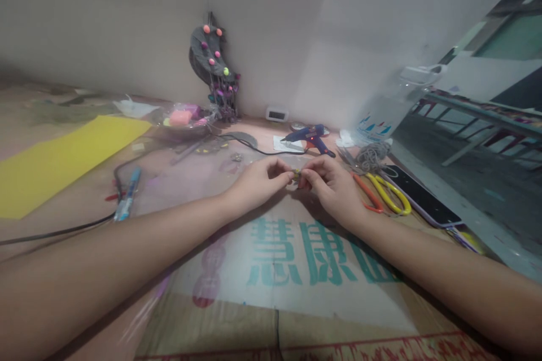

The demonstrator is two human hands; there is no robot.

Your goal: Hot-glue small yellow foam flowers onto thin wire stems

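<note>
Over the middle of the work surface, my left hand (269,177) and my right hand (328,180) meet with thumbs and forefingers pinched. Between their fingertips is a small yellow and dark piece (297,172), too small to name; both hands grip it. Just beyond them a blue hot glue gun (307,134) with a lit red light lies on a white card (282,144). Close to my right wrist are scissors with orange and yellow handles (389,194). Under my hands lies a printed sheet (237,287) with green characters.
A grey moon-shaped ornament (203,53) with coloured balls stands against the wall. Left are a yellow sheet (63,163), a blue pen (129,194) and a black cord (59,234). Right are grey string (372,155), a phone (423,197) and a clear plastic jug (385,104).
</note>
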